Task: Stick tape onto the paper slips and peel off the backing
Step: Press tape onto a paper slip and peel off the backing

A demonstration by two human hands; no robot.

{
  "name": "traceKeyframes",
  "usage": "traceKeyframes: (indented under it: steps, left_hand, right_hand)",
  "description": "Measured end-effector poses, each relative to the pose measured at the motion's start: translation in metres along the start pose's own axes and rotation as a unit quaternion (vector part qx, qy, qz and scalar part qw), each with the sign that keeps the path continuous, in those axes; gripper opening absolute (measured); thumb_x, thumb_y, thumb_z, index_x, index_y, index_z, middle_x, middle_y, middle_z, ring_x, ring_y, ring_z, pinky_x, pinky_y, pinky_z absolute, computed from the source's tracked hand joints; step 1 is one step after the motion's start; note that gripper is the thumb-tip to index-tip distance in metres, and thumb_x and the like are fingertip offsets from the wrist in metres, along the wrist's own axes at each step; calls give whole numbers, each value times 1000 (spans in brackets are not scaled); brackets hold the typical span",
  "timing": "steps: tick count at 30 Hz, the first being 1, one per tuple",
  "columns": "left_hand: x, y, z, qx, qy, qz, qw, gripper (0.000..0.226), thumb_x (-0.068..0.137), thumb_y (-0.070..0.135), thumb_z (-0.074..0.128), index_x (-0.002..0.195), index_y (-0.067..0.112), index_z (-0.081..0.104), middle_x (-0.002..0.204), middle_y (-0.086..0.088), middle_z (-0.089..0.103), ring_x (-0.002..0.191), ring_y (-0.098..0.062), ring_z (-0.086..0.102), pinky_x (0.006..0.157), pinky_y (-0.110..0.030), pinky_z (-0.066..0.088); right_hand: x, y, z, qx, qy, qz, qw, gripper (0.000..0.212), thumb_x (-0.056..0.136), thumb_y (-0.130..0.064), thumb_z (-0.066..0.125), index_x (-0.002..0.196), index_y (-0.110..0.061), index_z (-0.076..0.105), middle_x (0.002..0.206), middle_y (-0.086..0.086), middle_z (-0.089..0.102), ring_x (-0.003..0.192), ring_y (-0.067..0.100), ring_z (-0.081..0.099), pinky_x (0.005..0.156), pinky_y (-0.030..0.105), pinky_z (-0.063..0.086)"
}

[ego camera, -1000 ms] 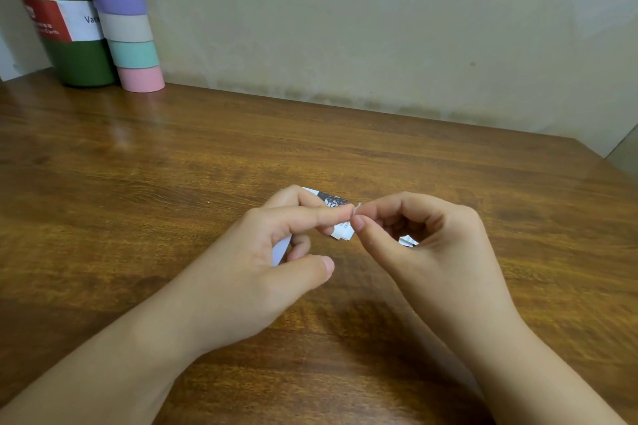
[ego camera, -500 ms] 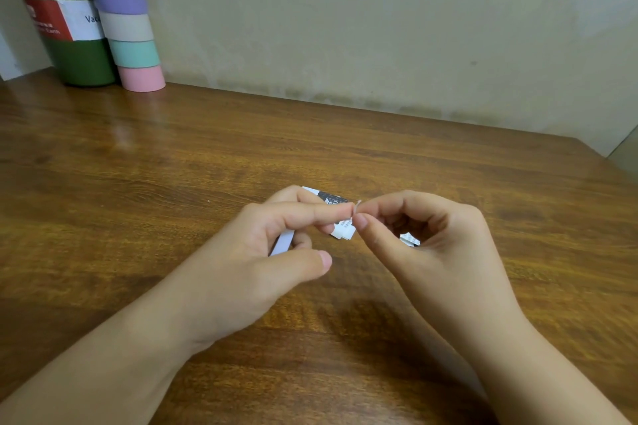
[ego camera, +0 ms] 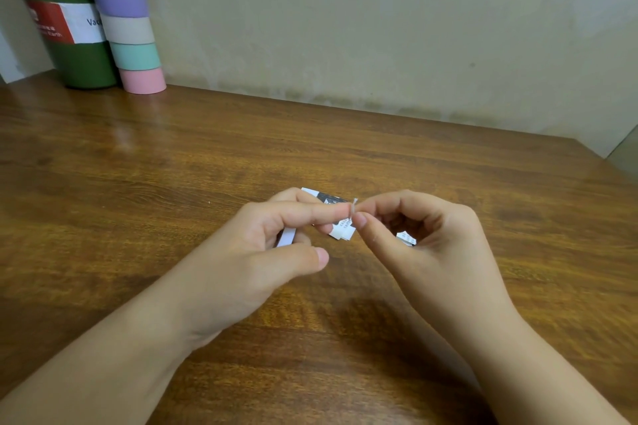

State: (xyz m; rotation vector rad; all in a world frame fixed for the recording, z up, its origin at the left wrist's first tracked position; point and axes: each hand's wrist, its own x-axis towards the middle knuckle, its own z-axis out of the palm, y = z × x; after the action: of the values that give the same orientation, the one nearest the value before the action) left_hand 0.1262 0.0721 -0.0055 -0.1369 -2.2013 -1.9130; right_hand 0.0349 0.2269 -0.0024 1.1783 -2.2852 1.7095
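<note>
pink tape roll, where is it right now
In the head view the pink tape roll sits at the far left of the table against the wall, at the bottom of a stack of coloured rolls, right beside the green bottle.

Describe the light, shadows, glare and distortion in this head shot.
Head view: soft, even light; a dim shadow lies on the table under the hands; a faint sheen marks the wood before the pink roll; the wide lens leans the bottle and the stack of rolls; the small tab at the fingertips is too fine to read.
</note>
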Motion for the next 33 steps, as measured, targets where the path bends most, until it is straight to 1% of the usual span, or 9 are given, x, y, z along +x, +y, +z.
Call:
traceKeyframes:
  steps: [3, 6, 11, 15, 19, 22, 24, 28, 33]
  left_hand:
    - [0, 1, 1, 4, 9, 0, 1000, 46, 63, 24, 64, 108, 28, 72, 78, 18, 52, 53, -2, 38, 53, -5, 35]
    - [0, 0, 2, -1, 21, -10, 1000, 44, 69, 11, 57, 109, 24, 71, 81, 16, 54, 52, -4, 38, 51, -7, 34]
    - [2, -3, 6, 38, 43, -8, 998, 43, 71, 15, 58, 109, 31, 71, 91, 12, 54, 65, -10, 42, 55, -14, 38]
    - [4, 13, 6, 72, 53, -1, 996, 38, 81, 9, 62, 112, 32, 67, 91, 12, 52, 59, -2, 42, 55, -10, 37]
    - [13, 30, 0, 89, 84, 16, 992, 36, 74, 18, 59, 104, 36, 69, 89, 14, 51, 61, -2, 42, 60, -10, 36]
    - [26, 35, -2, 109, 108, 28, 988, 37, 85, 1, 58, 104, 31, 69, 89, 7, 49, 61, -4, 42, 59, -9, 36]
    - [35, 31, -2, 124, 130, 37, 983, 42, 86, -3, 54, 103, 32, 68, 87, 8, 47, 70, -10, 45, 65, -8, 37]
    - [52, 17, -1, 125, 176, 40, 976, 39, 89, 1, 54, 91, 38, 68, 86, 8, 51, 80, -13, 50, 71, -7, 38]
    - [62, 3, 6, 111, 212, 38, 970, 27, 91, 13, 58, 82, 35, 72, 89, 6, 61, 78, -10, 55, 73, -16, 42]
  right_hand:
    - [0, 1, 2, 0, 9, -11, 1000, 9, 82, -15, 72, 76, -22, 70, 75, -4, 69, 67, 14, 59, 63, 15, 46]
    - [0, 2, 3, 9, 11, -6, 1000, 10, 85, -14, 68, 78, -20, 70, 77, -4, 69, 70, 13, 60, 66, 15, 45]
    - [3, -3, 8, -33, 43, -2, 999, 13, 81, -9, 70, 72, -18, 68, 68, -6, 66, 62, 4, 54, 61, 12, 42]
    - [11, -15, 5, -103, 73, -37, 991, 12, 77, -7, 73, 71, -16, 70, 65, -8, 65, 63, 3, 54, 58, 11, 41]
    - [25, -27, 2, -110, 79, -33, 990, 7, 80, -12, 72, 76, -17, 73, 68, -17, 66, 63, -3, 56, 57, 6, 40]
    - [38, -31, 4, -102, 93, -7, 990, 6, 81, -17, 72, 76, -19, 73, 71, -15, 69, 65, -5, 57, 59, 4, 40]
    - [47, -29, 7, -85, 102, 18, 991, 7, 81, -20, 72, 74, -19, 72, 70, -15, 68, 64, -7, 57, 59, 4, 40]
    - [57, -19, 13, -86, 126, 37, 988, 10, 80, -22, 71, 70, -21, 70, 66, -13, 67, 66, -5, 58, 58, 5, 41]
    - [55, -2, 20, -87, 144, 31, 985, 10, 79, -18, 70, 69, -19, 70, 63, -8, 66, 67, 3, 58, 59, 11, 44]
